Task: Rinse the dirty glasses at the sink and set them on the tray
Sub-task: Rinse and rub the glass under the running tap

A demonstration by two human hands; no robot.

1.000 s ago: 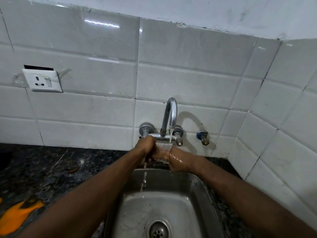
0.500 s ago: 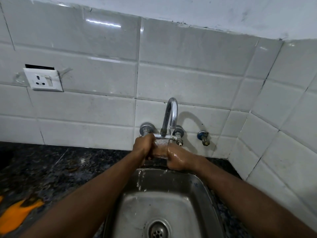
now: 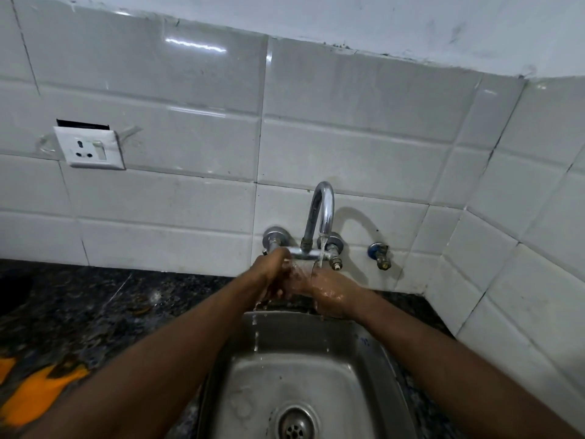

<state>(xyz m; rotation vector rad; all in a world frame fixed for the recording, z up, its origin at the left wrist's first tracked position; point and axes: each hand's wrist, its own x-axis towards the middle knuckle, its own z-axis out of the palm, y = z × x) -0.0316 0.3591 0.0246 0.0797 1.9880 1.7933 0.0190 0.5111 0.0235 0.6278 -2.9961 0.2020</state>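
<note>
The glass point(image 3: 302, 271) sits just below the faucet point(image 3: 322, 210) spout. It lies roughly on its side, long axis running left to right between both hands. The left hand point(image 3: 273, 275) curls its fingers round the end left of the stream, and the wet right hand point(image 3: 332, 293) grips the end under it. Water runs off into the sink point(image 3: 373, 346) below the faucet. Tipping the glass to drain looks like the next move.

glass point(image 3: 300, 271) | dropped slightly below spout point(image 3: 323, 217) | water stream point(image 3: 321, 253) showing again
</note>
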